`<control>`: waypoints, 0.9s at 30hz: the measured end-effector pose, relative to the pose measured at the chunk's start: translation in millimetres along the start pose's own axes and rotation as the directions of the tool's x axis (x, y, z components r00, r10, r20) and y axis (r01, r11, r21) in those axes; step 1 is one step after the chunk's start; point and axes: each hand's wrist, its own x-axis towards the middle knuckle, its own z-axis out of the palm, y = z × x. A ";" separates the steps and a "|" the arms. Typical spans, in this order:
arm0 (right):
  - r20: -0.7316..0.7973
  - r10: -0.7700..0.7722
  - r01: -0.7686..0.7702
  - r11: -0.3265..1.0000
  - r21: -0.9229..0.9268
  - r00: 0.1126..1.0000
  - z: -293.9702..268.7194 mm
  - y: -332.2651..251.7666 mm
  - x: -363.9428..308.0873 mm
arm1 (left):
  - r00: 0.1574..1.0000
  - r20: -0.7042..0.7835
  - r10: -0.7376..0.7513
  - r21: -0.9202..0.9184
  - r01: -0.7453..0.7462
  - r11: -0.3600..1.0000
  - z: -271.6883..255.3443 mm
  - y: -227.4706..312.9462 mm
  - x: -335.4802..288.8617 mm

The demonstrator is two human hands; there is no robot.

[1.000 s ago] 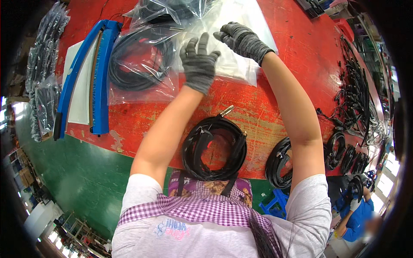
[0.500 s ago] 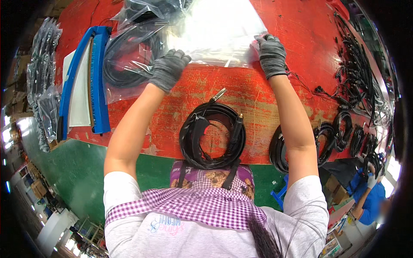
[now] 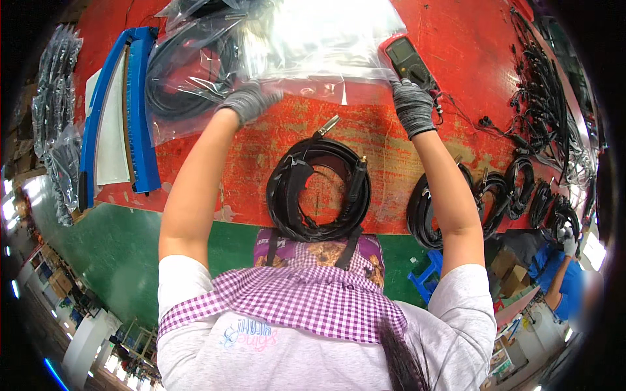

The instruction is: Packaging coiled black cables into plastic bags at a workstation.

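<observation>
A stack of clear plastic bags (image 3: 326, 55), glaring white under the light, lies on the red table at the far middle. My right hand (image 3: 413, 109), in a grey glove, has its fingers closed at the near right corner of the top bag, just below a red and black multimeter (image 3: 409, 60). My left hand (image 3: 252, 103), gloved alike, is at the near left edge of the bags; motion smears its fingers. Nearer to me, by the table's front edge, rests a coiled black cable (image 3: 318, 189) with a metal clamp end and a brass-coloured tip.
Bagged cable coils (image 3: 189, 72) and a curved blue frame (image 3: 147, 117) stand to the left. Several black cable coils (image 3: 495, 199) line the front edge at right, with loose cables (image 3: 544, 91) beyond. At the far right is a co-worker in blue (image 3: 554, 280).
My right hand has come slightly nearer, and the multimeter, hidden before under the bag, now shows. My left hand has shifted left and a little nearer. The view has shifted slightly.
</observation>
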 end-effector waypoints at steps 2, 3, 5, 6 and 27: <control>0.022 0.081 -0.082 0.995 0.051 0.996 21.7 -8.4 -7.8 | 0.933 0.360 -0.031 -0.662 0.278 0.695 21.1 -30.2 26.6; 0.128 0.125 -0.137 0.986 0.090 0.984 16.6 -27.6 -4.4 | 0.961 0.203 -0.186 -0.666 0.274 0.694 53.0 -62.7 47.1; 0.222 0.236 -0.285 0.932 0.223 0.946 45.9 -23.2 -31.4 | 0.892 0.271 -0.362 -0.887 0.378 0.267 51.9 -1.2 41.8; 0.265 0.266 -0.340 0.895 0.289 0.927 47.1 -33.9 -30.3 | 0.886 0.269 -0.378 -0.887 0.381 0.262 62.1 -15.1 42.6; 0.485 0.126 -0.335 0.866 0.372 0.865 15.0 -78.4 -192.8 | 0.974 0.108 0.198 0.309 -0.222 0.925 121.0 -20.6 -112.9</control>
